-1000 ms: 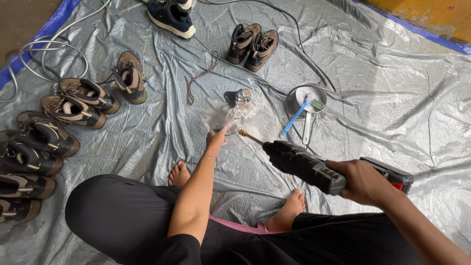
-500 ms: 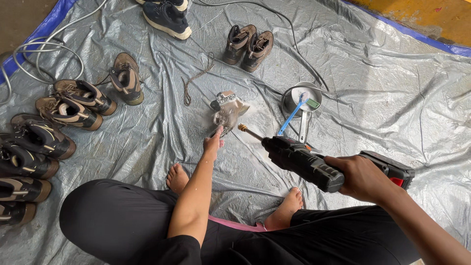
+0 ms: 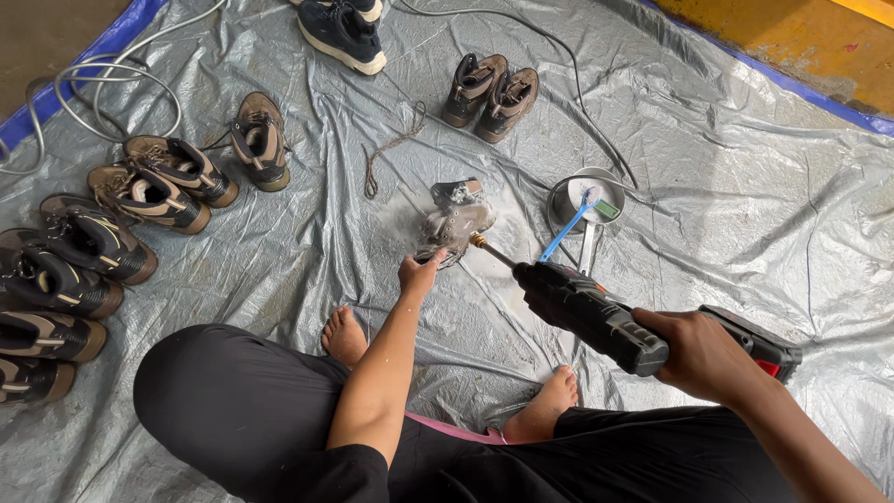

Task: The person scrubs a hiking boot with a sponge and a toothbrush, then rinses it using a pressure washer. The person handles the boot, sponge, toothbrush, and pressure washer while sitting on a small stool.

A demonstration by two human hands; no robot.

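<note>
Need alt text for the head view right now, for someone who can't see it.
A seated person's left hand holds a foamy shoe on a grey tarp while the right hand aims a black spray gun at it. More boots lie at left.

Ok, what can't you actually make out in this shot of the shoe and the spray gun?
Head view only:
- Shoe: details lost in spray and foam; left hand covers its near end.
- Spray gun: trigger hidden under right hand.
- Bowl: contents too small.
- Boots: cut off by the left edge.

Spray cloud gone from wet shoe [image 3: 453, 222], left hand [image 3: 418, 276] now gripping its near end
</note>
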